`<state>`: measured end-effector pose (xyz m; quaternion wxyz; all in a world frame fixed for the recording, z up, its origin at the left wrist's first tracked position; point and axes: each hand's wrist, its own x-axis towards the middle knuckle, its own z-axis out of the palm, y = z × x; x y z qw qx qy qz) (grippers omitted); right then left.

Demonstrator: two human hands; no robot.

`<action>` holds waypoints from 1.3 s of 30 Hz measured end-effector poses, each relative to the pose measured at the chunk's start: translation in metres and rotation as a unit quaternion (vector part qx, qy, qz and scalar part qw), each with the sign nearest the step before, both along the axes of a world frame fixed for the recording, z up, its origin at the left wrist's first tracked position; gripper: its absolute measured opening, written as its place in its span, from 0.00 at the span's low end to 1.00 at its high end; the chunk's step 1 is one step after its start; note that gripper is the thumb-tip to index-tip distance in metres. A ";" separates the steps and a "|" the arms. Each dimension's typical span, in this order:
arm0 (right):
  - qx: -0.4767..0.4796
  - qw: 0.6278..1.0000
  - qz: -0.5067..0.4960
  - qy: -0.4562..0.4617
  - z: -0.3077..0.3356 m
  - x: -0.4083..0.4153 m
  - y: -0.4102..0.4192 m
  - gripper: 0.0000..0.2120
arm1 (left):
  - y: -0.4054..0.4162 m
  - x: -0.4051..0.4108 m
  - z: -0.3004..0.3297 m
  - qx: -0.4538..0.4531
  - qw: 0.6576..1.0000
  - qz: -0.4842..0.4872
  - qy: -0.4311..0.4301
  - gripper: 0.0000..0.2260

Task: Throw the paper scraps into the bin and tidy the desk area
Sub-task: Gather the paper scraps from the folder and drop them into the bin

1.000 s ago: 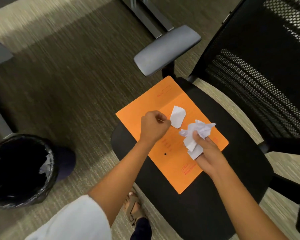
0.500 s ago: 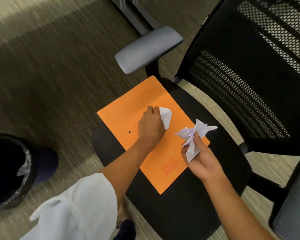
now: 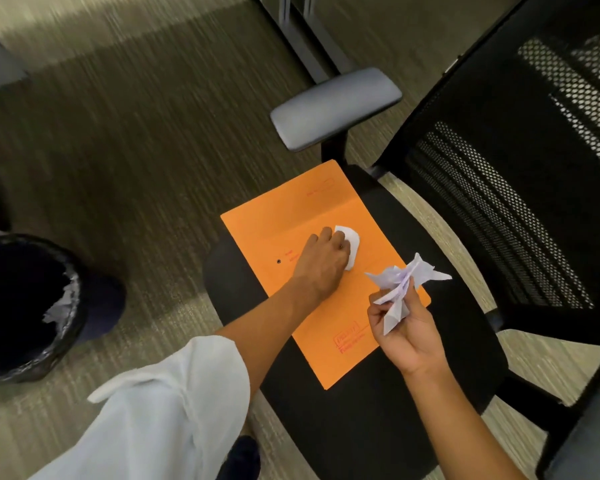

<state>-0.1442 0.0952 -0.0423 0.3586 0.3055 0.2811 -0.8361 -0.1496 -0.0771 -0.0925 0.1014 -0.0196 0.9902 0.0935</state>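
An orange envelope point(image 3: 284, 220) lies on the black seat of an office chair point(image 3: 378, 427). A small white paper scrap point(image 3: 352, 244) rests on the envelope, and my left hand point(image 3: 324, 263) is closed over its left edge, fingers pinching it. To the right, my right hand point(image 3: 407, 329) is raised a little above the envelope's corner and grips a bunch of crumpled white scraps point(image 3: 406, 282). The black bin point(image 3: 25, 306), lined with a black bag, stands on the carpet at the far left with a few white scraps inside.
The chair's mesh back point(image 3: 520, 161) rises at the right. One grey armrest point(image 3: 336, 107) sits above the envelope, and another point(image 3: 589, 434) is at the bottom right. A desk leg point(image 3: 302, 39) runs along the top. My white sleeve and dark shoe show at the bottom.
My left hand has closed onto the single white scrap on the envelope. My right hand has lifted its bunch of scraps off the envelope and drawn back toward me.
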 end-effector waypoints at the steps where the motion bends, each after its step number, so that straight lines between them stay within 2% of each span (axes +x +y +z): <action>1: -0.008 1.000 0.010 0.006 0.002 0.000 -0.004 0.20 | -0.002 0.000 0.001 0.001 1.000 0.005 -0.003 0.15; 3: -0.015 1.000 0.025 0.013 0.006 0.000 -0.010 0.22 | -0.005 -0.002 0.004 0.011 1.000 0.025 -0.007 0.14; 7: -0.005 1.000 0.026 -0.001 0.006 -0.002 -0.012 0.06 | -0.008 -0.006 0.003 0.036 0.998 0.044 -0.020 0.14; 11: 0.005 1.000 0.014 -0.013 0.008 -0.002 -0.013 0.08 | -0.004 -0.014 0.004 0.055 0.998 0.027 -0.013 0.19; 15: 0.029 0.999 0.015 -0.014 0.009 -0.002 -0.016 0.10 | -0.001 -0.018 0.009 0.164 0.981 0.100 -0.015 0.17; 17: 0.053 0.998 0.020 -0.017 0.008 -0.003 -0.017 0.11 | -0.006 -0.007 0.012 0.297 0.934 0.196 0.008 0.14; 18: 0.061 0.998 0.026 -0.018 0.007 -0.004 -0.017 0.10 | -0.008 0.002 0.015 0.379 0.892 0.245 0.029 0.12; 20: 0.071 0.996 0.043 -0.017 0.006 -0.005 -0.021 0.10 | -0.011 0.022 0.025 0.540 0.781 0.311 0.046 0.10; 22: 0.076 0.994 0.084 -0.004 0.003 -0.003 -0.030 0.14 | -0.009 0.043 0.035 0.635 0.696 0.334 0.026 0.12; 24: 0.083 0.989 0.125 0.018 0.001 -0.002 -0.041 0.20 | -0.009 0.061 0.041 0.683 0.654 0.326 0.011 0.14; 28: 0.100 0.974 0.193 0.069 0.003 0.005 -0.071 0.22 | -0.028 0.089 0.045 0.728 0.599 0.332 0.023 0.13; 29: 0.117 0.967 0.210 0.082 0.004 0.008 -0.079 0.21 | -0.031 0.094 0.045 0.725 0.599 0.338 0.032 0.14; 32: 0.200 0.947 0.229 0.103 0.008 0.019 -0.104 0.19 | -0.034 0.104 0.044 0.655 0.658 0.363 0.080 0.20; 33: 0.216 0.942 0.232 0.110 0.011 0.023 -0.114 0.16 | -0.037 0.109 0.044 0.629 0.671 0.378 0.105 0.19; 34: 0.225 0.937 0.237 0.121 0.014 0.028 -0.122 0.13 | -0.040 0.113 0.044 0.617 0.670 0.392 0.130 0.17; 36: 0.230 0.925 0.263 0.148 0.021 0.036 -0.139 0.11 | -0.050 0.120 0.045 0.617 0.648 0.414 0.166 0.11; 38: 0.205 0.920 0.288 0.167 0.031 0.047 -0.157 0.13 | -0.064 0.132 0.047 0.625 0.624 0.429 0.191 0.09; 39: 0.180 0.925 0.292 0.165 0.036 0.050 -0.163 0.15 | -0.069 0.136 0.049 0.643 0.600 0.434 0.196 0.09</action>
